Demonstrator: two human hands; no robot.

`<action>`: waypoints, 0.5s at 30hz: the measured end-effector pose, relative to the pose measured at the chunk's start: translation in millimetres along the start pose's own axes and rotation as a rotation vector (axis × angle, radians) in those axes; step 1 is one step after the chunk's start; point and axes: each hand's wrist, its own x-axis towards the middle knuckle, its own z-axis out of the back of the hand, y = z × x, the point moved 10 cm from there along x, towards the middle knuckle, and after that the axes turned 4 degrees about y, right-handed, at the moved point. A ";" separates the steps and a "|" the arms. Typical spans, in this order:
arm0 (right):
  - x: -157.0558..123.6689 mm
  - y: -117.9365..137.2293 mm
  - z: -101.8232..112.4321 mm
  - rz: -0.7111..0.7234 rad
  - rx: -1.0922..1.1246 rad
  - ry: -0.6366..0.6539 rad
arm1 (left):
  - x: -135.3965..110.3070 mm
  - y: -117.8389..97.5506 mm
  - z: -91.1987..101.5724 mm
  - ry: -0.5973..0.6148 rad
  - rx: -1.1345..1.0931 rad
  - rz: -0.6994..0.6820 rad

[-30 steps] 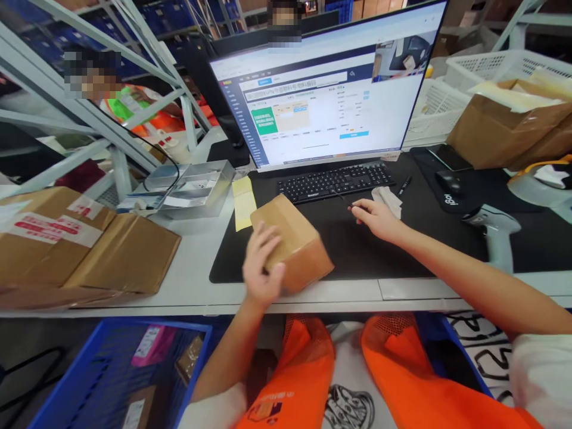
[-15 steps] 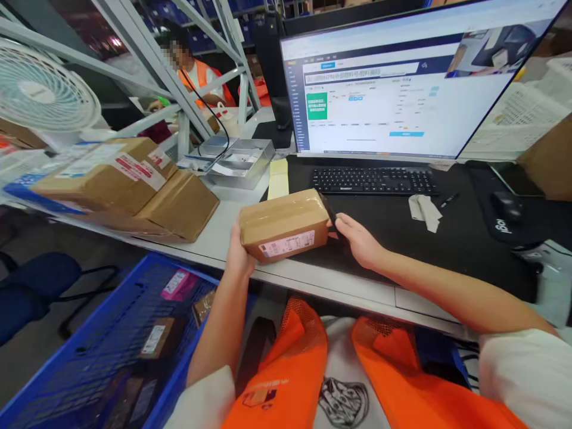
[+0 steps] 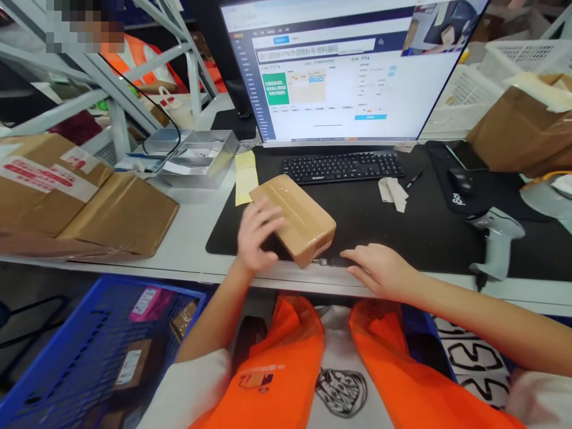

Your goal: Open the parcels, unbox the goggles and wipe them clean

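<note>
Black desk mat (image 3: 402, 238) spreads under both hands, with the lit monitor (image 3: 348, 65) standing well beyond them; the taped cardboard parcel (image 3: 299, 214) lies on the mat just ahead of the left hand (image 3: 257, 235), its long axis running from far-left to near-right; that hand is the nearer one, fingers spread and laid against the parcel's left flank, touching but not closed around it; the keyboard (image 3: 344, 167) sits beyond the parcel; the barcode scanner (image 3: 494, 238) rests well right of the right hand (image 3: 379, 271); this hand lies flat and open just right of the parcel's near corner, fingertips on a dark slim object (image 3: 333, 262) I cannot identify.
</note>
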 end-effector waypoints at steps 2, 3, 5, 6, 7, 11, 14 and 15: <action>7.2 5.4 2.6 0.035 -0.080 -0.011 | -6.8 -29.9 -20.1 0.117 0.116 -0.036; 11.9 7.6 3.8 0.037 -0.107 -0.008 | -7.9 -38.2 -26.6 0.124 0.168 -0.027; 20.4 9.9 6.6 0.018 -0.141 0.008 | -6.8 -44.3 -34.3 0.097 0.223 0.017; 23.5 9.7 8.2 0.002 -0.153 0.016 | -5.5 -45.5 -36.4 0.079 0.232 0.025; 25.4 8.6 10.3 -0.017 -0.164 0.021 | -4.4 -45.8 -38.5 0.075 0.237 0.026; 25.9 4.2 16.2 -0.073 -0.187 0.022 | -3.0 -46.5 -38.2 0.077 0.256 -0.002; 27.6 7.8 14.8 -0.093 -0.207 0.025 | -4.8 -47.4 -33.5 0.059 0.252 -0.022; 29.0 9.1 13.9 -0.096 -0.218 0.030 | -5.4 -47.4 -32.7 0.055 0.250 -0.027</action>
